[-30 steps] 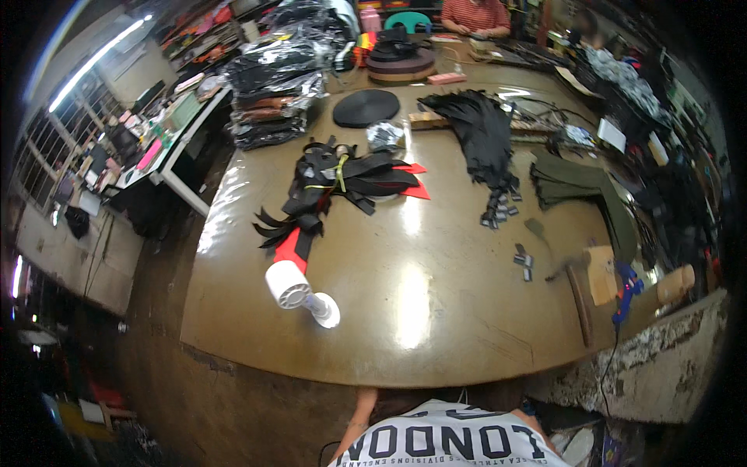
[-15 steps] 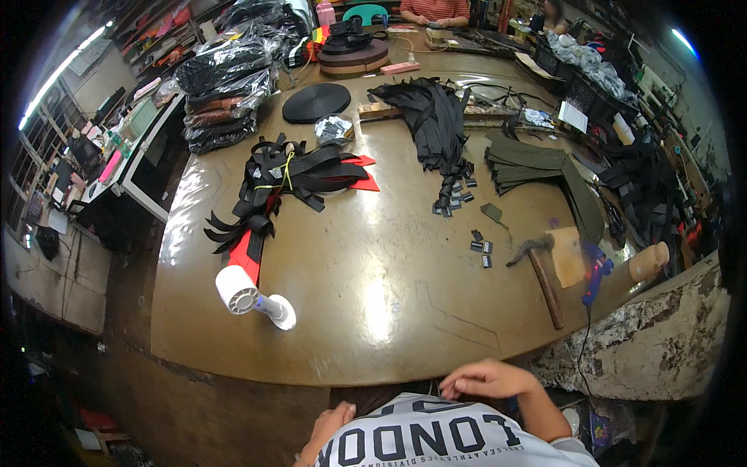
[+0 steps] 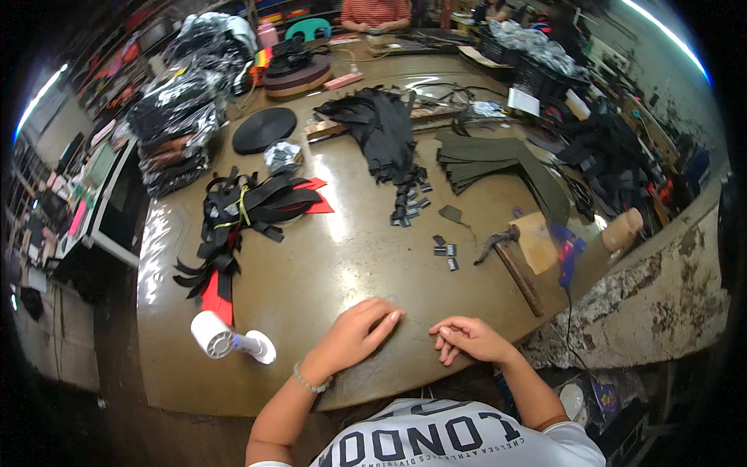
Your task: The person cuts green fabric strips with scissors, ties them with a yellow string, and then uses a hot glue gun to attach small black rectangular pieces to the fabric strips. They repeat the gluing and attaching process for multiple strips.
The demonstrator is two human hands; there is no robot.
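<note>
My left hand [image 3: 359, 335], with a beaded bracelet [image 3: 310, 379] at the wrist, rests over the near part of the brown table [image 3: 311, 296]. Its fingers curve loosely, thumb apart from them, nothing visible inside. To its right, my right hand [image 3: 471, 340] hovers at or on the tabletop by the near edge. Its fingers are bent loosely and slightly apart, also holding nothing that I can see. A thin drawn outline lies on the table between the hands. Left of my left hand stands a white handheld fan [image 3: 222, 336].
A hammer [image 3: 513, 268], a blue glue gun [image 3: 570, 257] and several small black labels [image 3: 445, 251] lie at right. Beyond are olive strips [image 3: 486, 159], black straps [image 3: 377, 128], a bundle of black and red straps [image 3: 249, 206] and a webbing roll [image 3: 264, 130]. Someone in red stripes [image 3: 375, 11] sits opposite.
Both my hands have moved from beside my body up over the table's near edge, the left one farther. The view has shifted, so the things on the table appear more to the left.
</note>
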